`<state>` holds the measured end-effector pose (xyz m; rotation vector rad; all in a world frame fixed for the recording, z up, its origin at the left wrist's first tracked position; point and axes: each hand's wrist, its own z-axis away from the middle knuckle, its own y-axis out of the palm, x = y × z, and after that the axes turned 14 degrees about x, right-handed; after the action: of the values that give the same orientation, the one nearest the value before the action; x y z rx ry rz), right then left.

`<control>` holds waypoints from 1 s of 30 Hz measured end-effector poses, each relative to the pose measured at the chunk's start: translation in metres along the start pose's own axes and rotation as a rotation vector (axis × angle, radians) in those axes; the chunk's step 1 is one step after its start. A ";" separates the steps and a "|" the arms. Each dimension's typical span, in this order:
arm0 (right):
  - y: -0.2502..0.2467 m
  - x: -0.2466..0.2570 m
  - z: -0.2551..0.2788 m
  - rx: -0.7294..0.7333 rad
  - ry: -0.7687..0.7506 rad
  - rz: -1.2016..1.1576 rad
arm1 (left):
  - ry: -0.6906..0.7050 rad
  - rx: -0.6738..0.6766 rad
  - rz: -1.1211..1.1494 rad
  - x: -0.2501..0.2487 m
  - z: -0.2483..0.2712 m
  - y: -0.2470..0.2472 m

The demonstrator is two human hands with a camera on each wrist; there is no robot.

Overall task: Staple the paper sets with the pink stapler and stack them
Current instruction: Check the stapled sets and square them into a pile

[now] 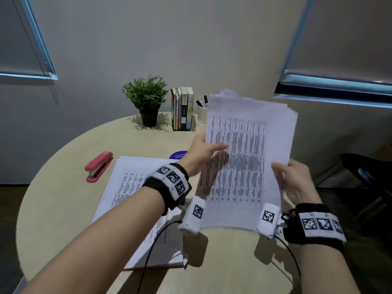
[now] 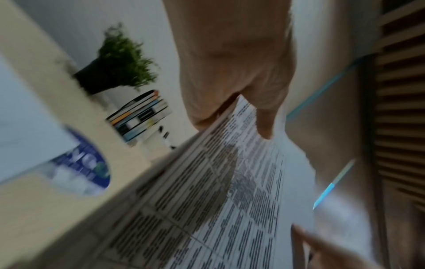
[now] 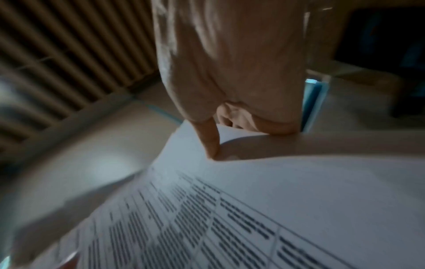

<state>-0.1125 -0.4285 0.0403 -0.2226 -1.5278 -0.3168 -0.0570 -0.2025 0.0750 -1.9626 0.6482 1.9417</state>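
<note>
Both hands hold a set of printed white sheets (image 1: 246,158) upright above the table's right half, its bottom edge near the tabletop. My left hand (image 1: 203,151) pinches the set's left edge, thumb across the front (image 2: 264,116). My right hand (image 1: 290,179) grips the right edge, thumb on the front page (image 3: 211,143). The sheets' top edges are fanned and uneven. A pink stapler (image 1: 98,166) lies closed on the table at the left. Between it and the held set, a second stack of printed paper (image 1: 135,200) lies flat under my left forearm.
On the round beige table (image 1: 63,209), at the back, stand a potted plant (image 1: 146,100), a row of books (image 1: 182,109) and a white cup with markers (image 1: 202,111). A blue round sticker (image 1: 177,155) shows by the flat stack. A dark chair (image 1: 364,181) is at the right.
</note>
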 end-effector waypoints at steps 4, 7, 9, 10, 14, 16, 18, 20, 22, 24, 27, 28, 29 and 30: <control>0.022 0.044 0.002 0.013 -0.334 0.194 | 0.182 -0.003 -0.116 -0.033 -0.002 -0.005; 0.033 0.058 0.002 0.083 -0.446 0.132 | 0.311 -0.040 -0.122 -0.051 0.000 -0.012; 0.036 0.059 0.001 0.114 -0.451 0.085 | 0.337 -0.063 -0.109 -0.052 -0.003 -0.020; 0.036 0.056 0.000 0.110 -0.444 0.100 | 0.322 -0.064 -0.084 -0.048 -0.004 -0.023; 0.035 0.037 0.002 0.054 -0.408 0.199 | 0.277 0.004 -0.099 -0.032 -0.004 -0.025; 0.035 0.035 0.005 0.046 -0.424 0.184 | 0.282 0.010 -0.139 -0.032 -0.006 -0.020; 0.035 0.045 0.008 0.041 -0.451 0.132 | 0.298 -0.004 -0.158 -0.041 -0.008 -0.014; 0.033 0.057 0.008 0.030 -0.521 0.121 | 0.327 -0.047 -0.130 -0.051 -0.010 -0.009; 0.029 0.060 0.005 0.020 -0.545 0.144 | 0.317 -0.078 -0.079 -0.050 -0.012 -0.009; 0.022 0.047 0.002 0.010 -0.465 0.170 | 0.238 -0.052 -0.043 -0.036 -0.012 -0.013; 0.016 0.016 0.004 0.003 -0.353 0.246 | 0.134 0.032 -0.110 -0.006 -0.005 -0.012; 0.017 0.010 0.005 0.000 -0.346 0.270 | 0.132 0.039 -0.143 0.001 -0.003 -0.009; 0.019 0.008 0.007 -0.004 -0.351 0.277 | 0.141 0.028 -0.159 0.004 -0.002 -0.005; 0.022 0.011 0.008 -0.008 -0.369 0.269 | 0.157 0.008 -0.165 0.003 -0.002 -0.002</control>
<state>-0.1125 -0.4061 0.0523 -0.5090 -1.8336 -0.0684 -0.0542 -0.2023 0.0716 -2.1073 0.5132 1.6993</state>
